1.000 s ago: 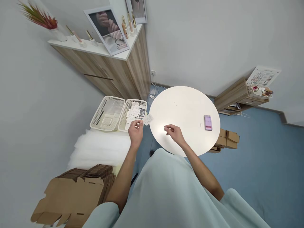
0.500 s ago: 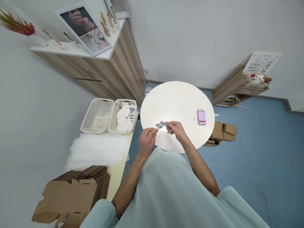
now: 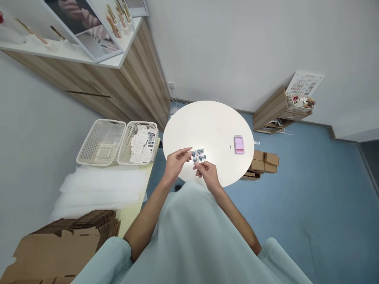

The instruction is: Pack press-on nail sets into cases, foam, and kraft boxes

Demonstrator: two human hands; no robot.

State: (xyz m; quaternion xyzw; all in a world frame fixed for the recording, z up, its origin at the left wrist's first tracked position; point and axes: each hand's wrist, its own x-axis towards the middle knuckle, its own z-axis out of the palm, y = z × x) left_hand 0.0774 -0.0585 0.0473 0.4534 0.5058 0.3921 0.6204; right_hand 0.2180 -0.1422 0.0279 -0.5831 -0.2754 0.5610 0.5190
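Over the near part of the round white table (image 3: 207, 118), I hold a small card of press-on nails (image 3: 199, 154), with rows of blue and pale nails facing up. My left hand (image 3: 175, 165) pinches its left edge between thumb and fingers. At the card's lower edge, my right hand (image 3: 209, 175) is closed on it, with the thumb on top. A pink rectangular item (image 3: 239, 144), blurred over, lies toward the table's right side.
On the left, a white basket (image 3: 121, 152) of small cards (image 3: 141, 146) stands beside another basket (image 3: 81, 152) with clear plastic pieces. White foam sheets (image 3: 100, 187) and flattened cardboard boxes (image 3: 59, 252) lie nearer me. Small brown boxes (image 3: 263, 161) sit right of the table.
The card has turned so its nail rows show more fully. My left hand has moved up onto its left edge, and my right hand has shifted down to its lower edge. The view has moved right.
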